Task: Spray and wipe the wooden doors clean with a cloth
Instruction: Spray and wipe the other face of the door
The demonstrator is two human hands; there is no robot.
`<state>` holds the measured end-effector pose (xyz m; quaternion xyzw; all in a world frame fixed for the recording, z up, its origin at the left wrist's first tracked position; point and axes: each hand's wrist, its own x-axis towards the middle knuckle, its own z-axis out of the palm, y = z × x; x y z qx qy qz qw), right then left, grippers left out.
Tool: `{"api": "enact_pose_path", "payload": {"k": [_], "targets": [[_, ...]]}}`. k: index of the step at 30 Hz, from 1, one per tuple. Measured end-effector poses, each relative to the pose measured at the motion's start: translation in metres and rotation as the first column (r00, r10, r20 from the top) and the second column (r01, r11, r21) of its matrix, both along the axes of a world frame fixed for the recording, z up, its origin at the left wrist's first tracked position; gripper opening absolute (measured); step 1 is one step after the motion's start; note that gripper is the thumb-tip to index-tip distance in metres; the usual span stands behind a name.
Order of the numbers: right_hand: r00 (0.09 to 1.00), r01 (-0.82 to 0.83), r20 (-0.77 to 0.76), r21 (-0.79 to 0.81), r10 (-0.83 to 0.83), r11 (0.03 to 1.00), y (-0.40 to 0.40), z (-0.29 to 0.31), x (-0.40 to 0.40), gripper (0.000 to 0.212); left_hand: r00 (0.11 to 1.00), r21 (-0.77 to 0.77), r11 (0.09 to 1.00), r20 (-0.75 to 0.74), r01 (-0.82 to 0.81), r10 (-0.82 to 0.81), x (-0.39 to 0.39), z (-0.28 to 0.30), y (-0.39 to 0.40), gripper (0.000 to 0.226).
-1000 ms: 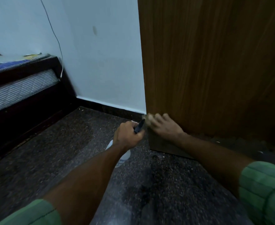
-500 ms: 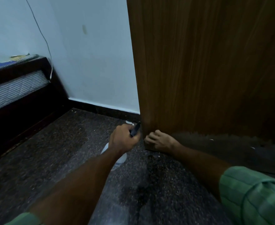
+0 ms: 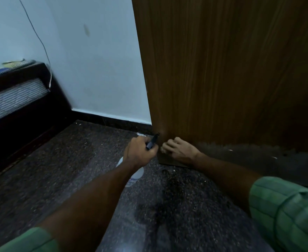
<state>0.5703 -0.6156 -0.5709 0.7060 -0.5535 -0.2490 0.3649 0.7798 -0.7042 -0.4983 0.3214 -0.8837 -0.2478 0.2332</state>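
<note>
1. The left hand [image 3: 140, 153] curls round the neck of a spray bottle [image 3: 134, 172], gripping it; the black nozzle [image 3: 152, 141] sticks out toward 1 o'clock, its tip almost at the door's edge.
2. The bottle's white body shows below the wrist, at 6 o'clock from the left hand, low over the floor.
3. The right hand [image 3: 179, 150] sits just beside the left, at its 3 o'clock, fingers curled against the bottom corner of the wooden door [image 3: 222, 73]. A cloth cannot be made out under it, so whether it pinches anything I cannot tell.
4. The door rises from both hands toward 12 o'clock and fills the upper right.
5. Both forearms reach in from 6 o'clock, with green sleeves [image 3: 285, 213] at the lower corners.
6. The dark speckled floor [image 3: 67, 170] carries a darker patch [image 3: 167, 200] at 5 o'clock from the hands.
7. At 10 o'clock stands a dark bed frame [image 3: 40, 75] with a striped mattress [image 3: 13, 99], and a thin cable [image 3: 40, 39] hangs down the pale wall [image 3: 98, 60].
</note>
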Motion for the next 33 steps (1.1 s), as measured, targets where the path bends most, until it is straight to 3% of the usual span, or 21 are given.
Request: {"api": "enact_pose_path", "payload": {"k": [2, 4, 9, 10, 13, 15, 18, 20, 25, 28, 30, 33], "targets": [[0.994, 0.007, 0.104, -0.153, 0.010, 0.988, -0.003, 0.009, -0.001, 0.051, 1.000, -0.028, 0.999, -0.007, 0.028, -0.028, 0.000, -0.003, -0.001, 0.039], [0.993, 0.009, 0.115, -0.158, 0.010, 0.987, 0.003, 0.012, -0.006, 0.052, 0.997, -0.048, 0.996, 0.015, 0.071, -0.070, 0.000, -0.006, -0.002, 0.038], [0.999, -0.020, -0.025, 0.103, 0.023, 0.994, 0.038, -0.011, -0.022, 0.050, 0.992, -0.030, 0.993, 0.041, 0.117, -0.115, -0.014, -0.010, 0.001, 0.042], [1.000, -0.029, 0.009, 0.067, 0.028, 0.997, 0.045, -0.009, -0.028, 0.051, 0.991, -0.019, 0.991, 0.034, 0.133, -0.132, -0.017, -0.010, 0.005, 0.041], [0.965, 0.027, 0.260, -0.244, 0.039, 0.969, 0.052, 0.006, -0.048, 0.051, 0.987, 0.005, 0.987, 0.017, 0.158, -0.158, -0.029, -0.009, 0.013, 0.037], [0.955, 0.049, 0.289, -0.363, 0.062, 0.930, 0.064, 0.010, -0.059, 0.047, 0.985, 0.018, 0.985, 0.013, 0.174, -0.175, -0.037, -0.009, 0.016, 0.037], [0.975, -0.151, 0.125, -0.218, 0.182, 0.964, 0.079, 0.000, -0.077, 0.049, 0.981, 0.004, 0.981, 0.015, 0.193, -0.193, -0.051, -0.008, 0.020, 0.038], [0.982, -0.157, 0.091, -0.117, 0.168, 0.981, 0.084, -0.009, -0.075, 0.047, 0.979, 0.019, 0.979, 0.016, 0.203, -0.204, -0.058, -0.008, 0.023, 0.037], [0.943, 0.061, 0.320, -0.441, 0.094, 0.896, 0.079, 0.014, -0.061, 0.055, 0.970, 0.064, 0.972, 0.072, 0.226, -0.230, -0.066, -0.014, 0.034, 0.035], [0.900, 0.159, 0.431, -0.469, 0.068, 0.869, 0.073, 0.016, -0.053, 0.072, 0.965, 0.051, 0.977, 0.156, 0.206, -0.211, -0.058, -0.026, 0.033, 0.033], [0.912, 0.123, 0.400, -0.478, 0.091, 0.870, 0.072, 0.010, -0.056, 0.063, 0.950, 0.027, 0.977, 0.226, 0.213, -0.214, -0.054, -0.031, 0.030, 0.031], [0.962, -0.035, 0.236, -0.392, 0.137, 0.919, 0.076, -0.011, -0.069, 0.048, 0.914, 0.032, 0.964, 0.312, 0.263, -0.260, -0.057, -0.036, 0.028, 0.029]]}}
